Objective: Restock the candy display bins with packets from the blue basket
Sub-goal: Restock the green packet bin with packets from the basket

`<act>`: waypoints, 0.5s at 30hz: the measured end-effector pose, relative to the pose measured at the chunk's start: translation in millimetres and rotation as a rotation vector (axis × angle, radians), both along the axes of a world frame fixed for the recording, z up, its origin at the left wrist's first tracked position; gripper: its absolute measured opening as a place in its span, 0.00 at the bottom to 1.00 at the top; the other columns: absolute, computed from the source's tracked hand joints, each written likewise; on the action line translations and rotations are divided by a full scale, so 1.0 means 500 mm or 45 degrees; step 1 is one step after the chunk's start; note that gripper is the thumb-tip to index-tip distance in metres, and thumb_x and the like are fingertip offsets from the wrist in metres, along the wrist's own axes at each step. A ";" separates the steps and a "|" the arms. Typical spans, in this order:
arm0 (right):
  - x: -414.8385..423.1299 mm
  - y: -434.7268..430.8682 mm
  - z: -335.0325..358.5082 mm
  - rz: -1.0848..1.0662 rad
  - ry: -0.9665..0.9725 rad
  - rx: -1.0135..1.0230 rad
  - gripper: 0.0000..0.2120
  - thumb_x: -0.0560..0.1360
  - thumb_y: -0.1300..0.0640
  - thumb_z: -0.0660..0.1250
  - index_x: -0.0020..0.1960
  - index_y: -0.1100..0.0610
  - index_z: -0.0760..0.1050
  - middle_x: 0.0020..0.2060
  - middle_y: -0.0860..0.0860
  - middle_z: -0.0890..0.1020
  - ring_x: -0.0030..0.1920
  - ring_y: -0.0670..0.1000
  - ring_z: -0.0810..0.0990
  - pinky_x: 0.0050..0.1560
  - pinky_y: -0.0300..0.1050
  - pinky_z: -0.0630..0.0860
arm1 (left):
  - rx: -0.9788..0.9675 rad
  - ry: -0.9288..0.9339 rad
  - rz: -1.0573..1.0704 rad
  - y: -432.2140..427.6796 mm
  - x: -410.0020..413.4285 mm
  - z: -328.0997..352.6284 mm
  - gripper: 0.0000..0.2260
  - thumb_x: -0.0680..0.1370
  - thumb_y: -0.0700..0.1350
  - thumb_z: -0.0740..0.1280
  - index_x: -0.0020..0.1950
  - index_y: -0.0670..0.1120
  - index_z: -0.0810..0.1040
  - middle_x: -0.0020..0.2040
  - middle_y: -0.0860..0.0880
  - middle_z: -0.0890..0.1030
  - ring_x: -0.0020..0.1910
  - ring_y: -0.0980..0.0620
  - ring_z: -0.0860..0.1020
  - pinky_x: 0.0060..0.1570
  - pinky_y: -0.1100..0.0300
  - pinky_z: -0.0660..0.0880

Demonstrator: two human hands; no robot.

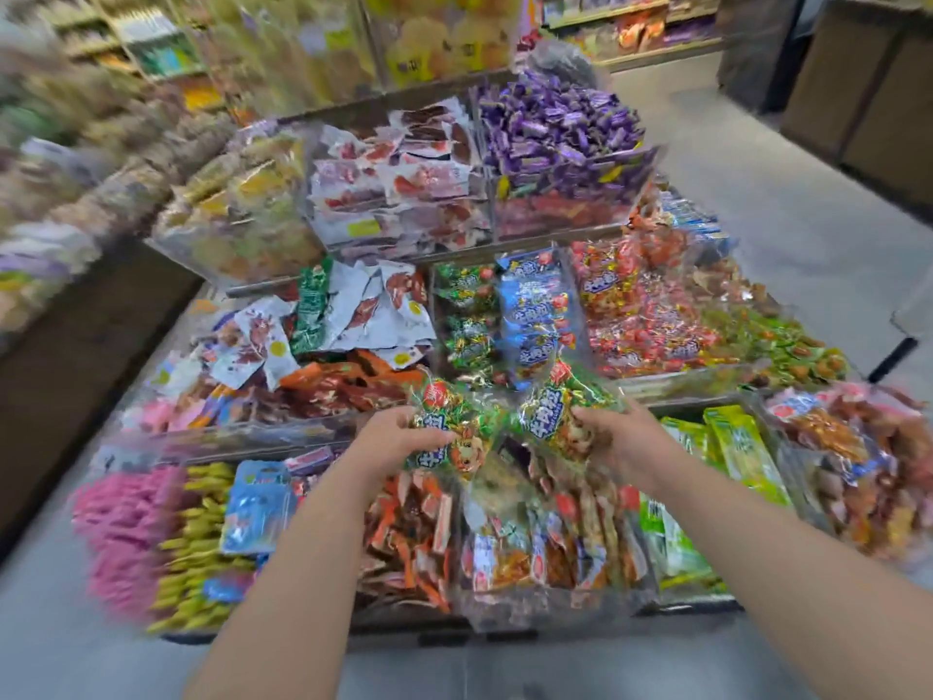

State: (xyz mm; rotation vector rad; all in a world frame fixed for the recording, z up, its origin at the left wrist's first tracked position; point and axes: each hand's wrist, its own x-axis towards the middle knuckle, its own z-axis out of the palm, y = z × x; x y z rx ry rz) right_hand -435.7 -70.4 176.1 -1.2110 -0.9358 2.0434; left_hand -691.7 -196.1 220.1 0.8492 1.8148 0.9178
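While both arms extend over the near bins [530, 611], the left hand [399, 437] curls its fingers [431, 439] round the left packet [447, 419], and the right hand [618, 442] grips the right packet [548, 409]. Both green packets sit side by side above the near middle bin. Their long axes run near to far, with the red-badged tops pointing far.

Stocked shelves [631, 22] line the back beyond the grey floor [782, 194].
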 end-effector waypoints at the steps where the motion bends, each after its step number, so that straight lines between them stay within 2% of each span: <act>1: -0.014 0.003 0.005 -0.005 0.019 -0.005 0.23 0.69 0.63 0.73 0.60 0.56 0.69 0.36 0.55 0.84 0.31 0.52 0.83 0.31 0.45 0.78 | 0.020 -0.022 0.045 0.004 -0.018 -0.002 0.43 0.64 0.54 0.78 0.73 0.41 0.64 0.72 0.44 0.67 0.69 0.44 0.67 0.65 0.51 0.65; 3: -0.047 0.017 0.014 -0.013 0.030 0.026 0.16 0.69 0.61 0.73 0.55 0.59 0.73 0.36 0.54 0.85 0.34 0.51 0.84 0.33 0.43 0.79 | 0.059 -0.036 0.111 0.016 -0.055 -0.006 0.42 0.68 0.51 0.77 0.75 0.41 0.60 0.74 0.44 0.63 0.71 0.44 0.64 0.61 0.52 0.63; 6: -0.079 0.051 0.036 -0.054 -0.016 0.063 0.10 0.72 0.57 0.71 0.51 0.52 0.73 0.40 0.52 0.85 0.38 0.51 0.84 0.41 0.46 0.79 | 0.080 -0.026 0.151 0.032 -0.091 -0.012 0.41 0.68 0.49 0.76 0.75 0.40 0.60 0.75 0.43 0.63 0.72 0.44 0.64 0.66 0.49 0.63; 7: -0.086 0.067 0.043 -0.059 -0.059 0.083 0.10 0.72 0.57 0.71 0.51 0.52 0.73 0.39 0.51 0.85 0.37 0.50 0.83 0.40 0.46 0.79 | 0.072 -0.030 0.158 0.036 -0.099 -0.013 0.41 0.68 0.49 0.76 0.75 0.41 0.59 0.75 0.43 0.63 0.72 0.43 0.64 0.66 0.48 0.62; 10: -0.107 0.123 0.067 -0.032 -0.028 0.146 0.11 0.73 0.62 0.69 0.55 0.58 0.74 0.36 0.52 0.84 0.32 0.50 0.83 0.29 0.42 0.78 | 0.064 -0.052 0.190 0.053 -0.119 -0.019 0.43 0.67 0.50 0.77 0.75 0.42 0.60 0.75 0.44 0.64 0.71 0.44 0.65 0.67 0.47 0.62; 12: -0.129 0.162 0.083 -0.002 0.051 0.117 0.13 0.73 0.65 0.68 0.56 0.59 0.71 0.43 0.55 0.80 0.33 0.52 0.83 0.28 0.43 0.79 | 0.071 -0.067 0.204 0.069 -0.125 -0.018 0.43 0.67 0.51 0.77 0.76 0.43 0.59 0.75 0.45 0.63 0.71 0.44 0.64 0.66 0.47 0.62; 15: -0.177 0.213 0.090 0.107 0.109 0.056 0.11 0.73 0.67 0.68 0.49 0.58 0.68 0.54 0.57 0.73 0.47 0.57 0.80 0.41 0.53 0.81 | 0.056 -0.073 0.176 0.099 -0.125 -0.015 0.44 0.67 0.52 0.77 0.76 0.44 0.58 0.76 0.46 0.62 0.73 0.44 0.62 0.68 0.46 0.61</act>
